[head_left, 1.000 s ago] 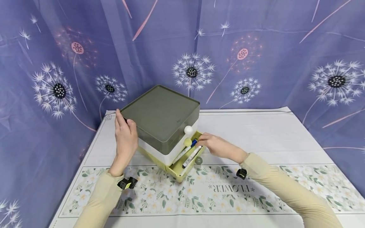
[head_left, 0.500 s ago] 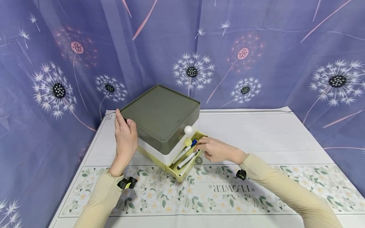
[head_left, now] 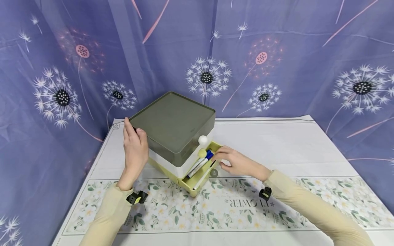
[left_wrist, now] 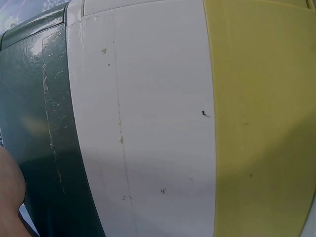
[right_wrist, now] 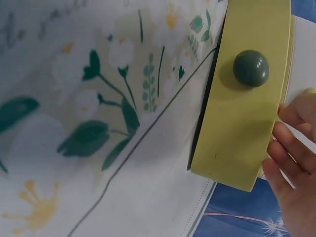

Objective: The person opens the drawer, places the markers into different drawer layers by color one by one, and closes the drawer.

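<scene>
A stacked desktop drawer box (head_left: 173, 123) has a grey-green top, a white middle and a yellow bottom tier. My left hand (head_left: 135, 150) presses straight fingers against its left side, near the top edge. The yellow drawer (head_left: 186, 184) is pulled out, with two blue-capped white markers (head_left: 201, 165) side by side in it. Along its front wall lies a slim white pen (head_left: 200, 180) with a dark end. My right hand (head_left: 235, 160) reaches over the front wall, thumb and fingertips close together by that end. In the right wrist view the wall hides the fingertips (right_wrist: 279, 129); I cannot tell whether they grip anything.
White (head_left: 202, 140), yellow (head_left: 201, 153) and grey-green (right_wrist: 251, 68) round knobs stick out from the tiers. A white tablecloth (head_left: 264, 136) with a floral band covers the table. Behind and at the left hangs a purple dandelion curtain (head_left: 172, 51).
The marker by my right fingers has shifted away from the drawer's front wall and lies beside the other one. My right fingers have moved off it. My left hand stays put.
</scene>
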A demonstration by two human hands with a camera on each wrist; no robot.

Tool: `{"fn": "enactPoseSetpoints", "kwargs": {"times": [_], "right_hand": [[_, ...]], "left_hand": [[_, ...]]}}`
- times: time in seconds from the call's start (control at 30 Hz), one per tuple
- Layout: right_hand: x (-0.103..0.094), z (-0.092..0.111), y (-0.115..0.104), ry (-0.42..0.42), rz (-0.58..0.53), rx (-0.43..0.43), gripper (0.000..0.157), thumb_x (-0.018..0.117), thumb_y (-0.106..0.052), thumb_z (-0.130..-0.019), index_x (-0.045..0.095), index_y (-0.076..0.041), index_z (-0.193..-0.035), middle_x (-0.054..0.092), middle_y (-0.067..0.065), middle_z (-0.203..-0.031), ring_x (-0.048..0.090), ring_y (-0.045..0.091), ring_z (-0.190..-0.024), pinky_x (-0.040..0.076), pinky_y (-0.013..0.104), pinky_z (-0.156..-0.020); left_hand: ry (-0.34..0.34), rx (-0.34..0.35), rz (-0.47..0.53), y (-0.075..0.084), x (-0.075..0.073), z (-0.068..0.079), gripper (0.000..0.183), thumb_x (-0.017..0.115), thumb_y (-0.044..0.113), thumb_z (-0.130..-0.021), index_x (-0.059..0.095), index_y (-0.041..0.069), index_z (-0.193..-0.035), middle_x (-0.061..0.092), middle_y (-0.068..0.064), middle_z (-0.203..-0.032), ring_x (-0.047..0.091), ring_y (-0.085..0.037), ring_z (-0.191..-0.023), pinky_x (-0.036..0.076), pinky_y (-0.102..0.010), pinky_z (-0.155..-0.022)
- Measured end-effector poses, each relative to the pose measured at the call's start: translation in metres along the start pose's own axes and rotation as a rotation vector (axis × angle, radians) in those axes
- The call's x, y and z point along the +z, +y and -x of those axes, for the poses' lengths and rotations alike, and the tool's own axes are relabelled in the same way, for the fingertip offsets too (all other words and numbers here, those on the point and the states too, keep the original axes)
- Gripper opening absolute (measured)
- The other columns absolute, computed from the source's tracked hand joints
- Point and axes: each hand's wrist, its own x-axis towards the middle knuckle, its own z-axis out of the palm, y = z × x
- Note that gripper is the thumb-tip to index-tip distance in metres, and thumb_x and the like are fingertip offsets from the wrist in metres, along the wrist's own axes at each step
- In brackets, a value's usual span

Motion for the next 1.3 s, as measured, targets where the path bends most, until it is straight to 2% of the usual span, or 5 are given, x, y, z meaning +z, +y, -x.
{"fn": "enactPoseSetpoints", "kwargs": {"times": [0.23, 0.43, 0.67, 1.03, 1.3], "right_hand": [[0.003, 0.003, 0.001, 0.1, 0.006, -0.022, 0.015, 0.065, -0.01, -0.079, 0.065, -0.015, -0.093, 0.059, -0.005, -0.094, 0.052, 0.008, -0.091, 0.046, 0.024, -0.078], [0.008, 0.004, -0.004, 0.052, -0.023, -0.013, 0.01, 0.064, -0.014, -0.081, 0.065, -0.017, -0.091, 0.06, -0.007, -0.09, 0.056, 0.006, -0.084, 0.049, 0.02, -0.074], [0.01, 0.005, -0.011, 0.013, -0.099, 0.01, 0.012, 0.064, -0.012, -0.082, 0.067, -0.011, -0.093, 0.064, -0.001, -0.089, 0.063, 0.014, -0.082, 0.052, 0.023, -0.072], [0.015, 0.007, -0.02, 0.015, -0.224, 0.145, 0.011, 0.064, -0.013, -0.084, 0.068, -0.009, -0.093, 0.064, 0.003, -0.091, 0.064, 0.016, -0.085, 0.053, 0.02, -0.072], [0.018, 0.007, -0.026, 0.005, -0.252, 0.248, 0.012, 0.067, -0.012, -0.081, 0.069, -0.011, -0.093, 0.065, 0.001, -0.092, 0.064, 0.012, -0.087, 0.053, 0.021, -0.074]], "left_hand": [[0.019, 0.012, -0.001, 0.0, 0.001, 0.0, 0.059, 0.025, 0.027, -0.096, 0.01, 0.003, -0.147, 0.017, -0.024, -0.149, 0.024, -0.039, -0.135, 0.027, -0.051, -0.105], [0.012, 0.006, -0.002, -0.001, 0.001, 0.0, 0.059, 0.025, 0.027, -0.095, 0.009, 0.002, -0.147, 0.017, -0.025, -0.149, 0.024, -0.039, -0.135, 0.027, -0.052, -0.105], [0.011, 0.01, -0.002, -0.001, 0.001, 0.0, 0.06, 0.025, 0.028, -0.095, 0.009, 0.003, -0.147, 0.017, -0.024, -0.149, 0.024, -0.039, -0.135, 0.027, -0.051, -0.106], [0.012, 0.011, -0.002, -0.001, 0.001, 0.0, 0.06, 0.025, 0.028, -0.095, 0.009, 0.003, -0.147, 0.018, -0.024, -0.149, 0.025, -0.039, -0.135, 0.027, -0.052, -0.105], [0.009, 0.007, 0.0, -0.001, 0.001, 0.0, 0.059, 0.024, 0.027, -0.096, 0.007, 0.004, -0.147, 0.018, -0.023, -0.149, 0.025, -0.039, -0.135, 0.028, -0.053, -0.104]]}}
